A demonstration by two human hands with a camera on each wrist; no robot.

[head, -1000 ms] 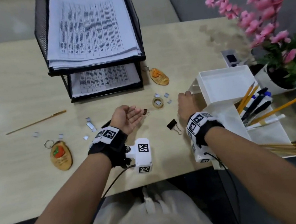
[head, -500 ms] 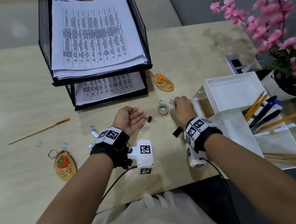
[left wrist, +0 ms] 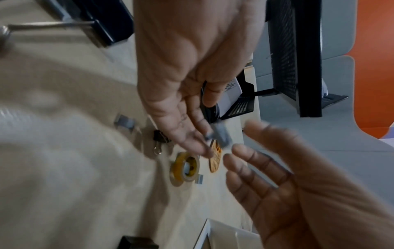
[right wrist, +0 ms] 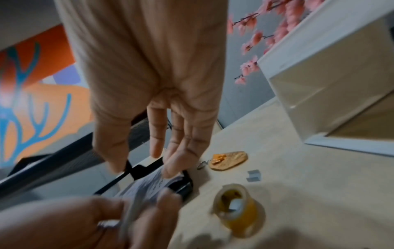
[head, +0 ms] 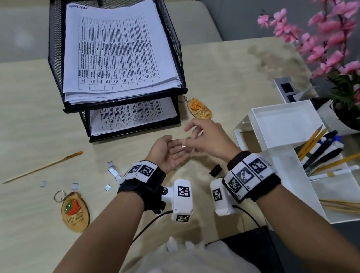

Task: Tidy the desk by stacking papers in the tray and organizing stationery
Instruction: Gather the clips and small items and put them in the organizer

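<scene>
My left hand (head: 171, 151) is held palm up above the desk, fingers loosely cupped. A small grey staple strip (left wrist: 219, 134) lies on its fingers. My right hand (head: 197, 139) hovers right over that palm, fingers straight and spread, holding nothing. The black mesh paper tray (head: 121, 100) stands behind the hands with printed sheets (head: 117, 50) stacked on both tiers. A tape roll (left wrist: 184, 168) and a small black binder clip (left wrist: 160, 136) lie on the desk beneath the hands. More staple pieces (head: 112, 170) are scattered left of my left wrist.
A white organizer (head: 283, 127) at the right holds pens and pencils (head: 320, 147). Two wooden keychains (head: 74, 212) (head: 200, 108), a loose pencil (head: 41, 167) and a larger black binder clip (head: 215, 170) lie on the desk. A pink flower plant (head: 334, 47) stands far right.
My right hand has left the desk beside the tape roll and moved up over my left palm. The left hand has lifted slightly, and a staple strip now lies on its fingers.
</scene>
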